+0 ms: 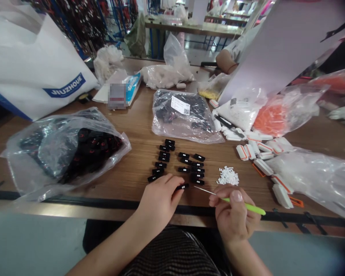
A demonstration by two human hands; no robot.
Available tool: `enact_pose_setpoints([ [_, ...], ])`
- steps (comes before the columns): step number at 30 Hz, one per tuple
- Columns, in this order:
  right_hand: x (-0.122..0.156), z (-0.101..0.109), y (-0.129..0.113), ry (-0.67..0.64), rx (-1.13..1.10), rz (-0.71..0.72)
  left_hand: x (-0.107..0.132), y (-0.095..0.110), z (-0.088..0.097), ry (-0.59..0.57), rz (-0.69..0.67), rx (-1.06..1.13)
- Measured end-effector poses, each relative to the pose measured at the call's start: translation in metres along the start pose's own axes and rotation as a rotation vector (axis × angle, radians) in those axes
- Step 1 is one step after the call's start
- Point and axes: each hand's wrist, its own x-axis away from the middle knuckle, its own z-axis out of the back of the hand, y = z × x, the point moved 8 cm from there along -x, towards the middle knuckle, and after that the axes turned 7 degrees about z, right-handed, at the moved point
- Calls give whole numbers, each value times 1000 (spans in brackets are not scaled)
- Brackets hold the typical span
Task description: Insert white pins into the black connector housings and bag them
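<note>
My left hand [160, 199] is closed on a small black plastic part [183, 186] with white dots, near the table's front edge. In my right hand [235, 212] I grip a thin metal pick with a lime-green handle [254, 209]. The pick's tip points left, a short way from the black part and apart from it. Beyond my hands, several more black parts [184, 161] lie in two loose groups, most showing white dots. A small heap of tiny white pieces [228, 176] sits just beyond my right hand.
An open clear bag of black parts [94, 147] lies left; a labelled sealed bag [181, 115] lies farther back. White-and-orange plastic pieces [264, 153] and bags with orange contents [271, 119] crowd the right. A white JIUZHOUE bag [37, 65] stands back left. Another person's arm [226, 61] shows behind.
</note>
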Motion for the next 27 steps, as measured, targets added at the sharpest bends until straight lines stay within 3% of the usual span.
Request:
enact_pose_setpoints([
  [4, 5, -13, 17, -220, 184, -180, 17, -6, 0, -35, -10, 102],
  [7, 8, -22, 17, -337, 298, -157, 22, -10, 0, -17, -9, 144],
  [12, 7, -27, 8, -393, 367, -41, 21, -11, 1, 7, -25, 185],
  [27, 12, -24, 12, -404, 366, -13, 22, -14, -2, 6, -22, 213],
])
